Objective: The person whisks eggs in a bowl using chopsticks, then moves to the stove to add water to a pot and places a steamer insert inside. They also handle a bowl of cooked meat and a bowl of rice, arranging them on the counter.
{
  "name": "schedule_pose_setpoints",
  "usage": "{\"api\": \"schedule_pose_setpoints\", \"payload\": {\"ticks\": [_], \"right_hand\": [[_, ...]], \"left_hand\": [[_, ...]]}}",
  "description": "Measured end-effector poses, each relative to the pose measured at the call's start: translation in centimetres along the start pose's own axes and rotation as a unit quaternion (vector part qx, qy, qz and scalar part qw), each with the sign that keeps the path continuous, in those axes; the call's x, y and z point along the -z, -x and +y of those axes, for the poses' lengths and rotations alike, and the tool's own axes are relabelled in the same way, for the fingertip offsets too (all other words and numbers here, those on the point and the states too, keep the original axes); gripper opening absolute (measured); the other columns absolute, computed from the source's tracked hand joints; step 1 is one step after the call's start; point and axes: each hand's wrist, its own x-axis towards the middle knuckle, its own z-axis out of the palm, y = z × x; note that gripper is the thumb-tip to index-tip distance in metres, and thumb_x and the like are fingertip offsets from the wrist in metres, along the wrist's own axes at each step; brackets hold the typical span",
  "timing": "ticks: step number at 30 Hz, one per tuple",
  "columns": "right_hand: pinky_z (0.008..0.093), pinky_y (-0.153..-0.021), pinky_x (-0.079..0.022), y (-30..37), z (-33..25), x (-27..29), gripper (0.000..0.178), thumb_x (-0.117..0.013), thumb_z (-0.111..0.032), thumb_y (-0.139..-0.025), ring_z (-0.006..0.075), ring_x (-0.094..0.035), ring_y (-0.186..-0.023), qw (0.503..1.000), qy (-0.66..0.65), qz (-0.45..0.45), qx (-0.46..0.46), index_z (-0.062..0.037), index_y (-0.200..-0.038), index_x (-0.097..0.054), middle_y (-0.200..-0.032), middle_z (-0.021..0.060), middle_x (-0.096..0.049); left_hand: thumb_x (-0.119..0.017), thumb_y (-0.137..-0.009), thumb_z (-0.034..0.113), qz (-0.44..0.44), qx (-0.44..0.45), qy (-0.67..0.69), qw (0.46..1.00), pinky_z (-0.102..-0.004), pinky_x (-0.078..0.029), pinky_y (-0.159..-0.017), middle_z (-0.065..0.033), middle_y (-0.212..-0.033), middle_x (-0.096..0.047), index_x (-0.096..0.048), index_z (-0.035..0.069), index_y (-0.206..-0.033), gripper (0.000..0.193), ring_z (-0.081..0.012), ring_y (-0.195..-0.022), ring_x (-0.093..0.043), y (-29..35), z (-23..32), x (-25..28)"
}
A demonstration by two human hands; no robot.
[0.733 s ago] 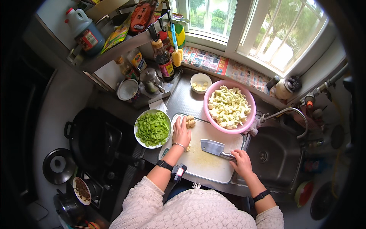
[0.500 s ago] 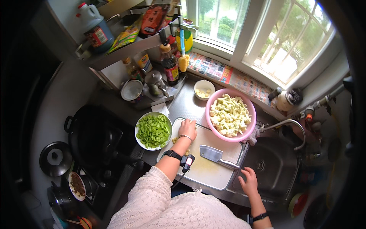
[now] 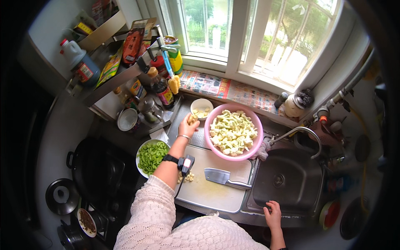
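Note:
My left hand (image 3: 188, 126) is closed round a small yellowish-tan lump that looks like a piece of ginger (image 3: 192, 119). It hovers just in front of a small white bowl (image 3: 201, 102) with pale slices in it. Below my left forearm, chopped pale bits (image 3: 188, 177) lie on the white cutting board (image 3: 212, 198). A cleaver (image 3: 217, 175) rests flat on that board, handle toward the sink. My right hand (image 3: 273, 215) holds nothing; its fingers are loosely apart near the sink's front edge.
A pink basin (image 3: 211, 146) of cut cauliflower stands right of the small bowl. Sliced green peppers fill a white bowl (image 3: 141, 170) on the left, partly behind my forearm. A black wok (image 3: 93, 175) sits on the stove. The sink (image 3: 287, 189) and its faucet (image 3: 310, 130) are at right.
My left hand has lifted off the board and moved forward and left toward the small bowl, carrying the lump. My right hand has dropped nearer to me. The whole view has shifted.

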Motion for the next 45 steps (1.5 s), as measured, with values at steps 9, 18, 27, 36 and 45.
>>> {"api": "schedule_pose_setpoints", "payload": {"ticks": [9, 18, 27, 36, 45], "right_hand": [[0.0315, -0.075, -0.052, 2.5, 1.4, 0.3, 0.023, -0.069, -0.009, -0.08, 0.0262, -0.06, -0.098, 1.0, 0.007, 0.022, -0.004, -0.003, -0.102, -0.065, -0.115, 0.0133, -0.057], [0.0355, -0.08, -0.051, -1.4, -0.1, -1.6, 0.022, -0.068, -0.011, -0.08, 0.0296, -0.062, -0.096, 0.997, -0.04, -0.036, 0.048, -0.0038, -0.102, -0.065, -0.106, 0.0127, -0.062], [0.0374, -0.082, -0.05, -6.6, -4.8, -3.0, 0.02, -0.069, -0.012, -0.08, 0.0308, -0.061, -0.095, 0.975, -0.025, -0.099, 0.196, -0.0051, -0.098, -0.064, -0.104, 0.0114, -0.062], [0.0419, -0.094, -0.044, -9.3, -6.6, -5.8, 0.04, -0.075, -0.012, -0.071, 0.0332, -0.051, -0.113, 0.941, 0.103, -0.104, 0.305, -0.0075, -0.109, -0.061, -0.121, 0.0131, -0.054], [0.0414, -0.1, -0.041, -15.4, -4.2, -8.7, 0.041, -0.065, -0.014, -0.083, 0.0336, -0.048, -0.118, 0.953, 0.169, -0.031, 0.247, -0.0021, -0.121, -0.054, -0.128, 0.0154, -0.052]], "left_hand": [[-0.075, -0.074, 0.015, 0.084, -0.059, -0.178, 0.979, -0.0366, -0.051, -0.089, -0.0229, -0.114, -0.062, -0.043, 0.001, -0.134, 0.07, -0.0278, -0.104, -0.064, -3.1, 2.6, -3.1], [-0.069, -0.084, 0.014, 0.041, -0.018, -0.009, 0.999, -0.0316, -0.049, -0.091, -0.0165, -0.135, -0.045, -0.042, -0.001, -0.135, 0.06, -0.0223, -0.107, -0.058, 10.5, 2.2, -2.7], [-0.069, -0.085, 0.014, -0.049, 0.085, -0.073, 0.992, -0.031, -0.049, -0.089, -0.013, -0.122, -0.055, -0.045, 0.001, -0.133, 0.056, -0.0191, -0.103, -0.059, 23.6, -1.5, 3.8], [-0.072, -0.079, 0.01, 0.089, 0.08, -0.235, 0.965, -0.0278, -0.052, -0.079, -0.0116, -0.112, -0.058, -0.048, 0.003, -0.131, 0.058, -0.0165, -0.087, -0.061, 31.6, -3.7, 10.9], [-0.073, -0.074, 0.009, 0.141, 0.102, -0.383, 0.907, -0.0344, -0.051, -0.081, -0.0157, -0.117, -0.05, -0.055, 0.004, -0.124, 0.054, -0.0276, -0.089, -0.058, 30.5, -8.4, 15.6]]}}
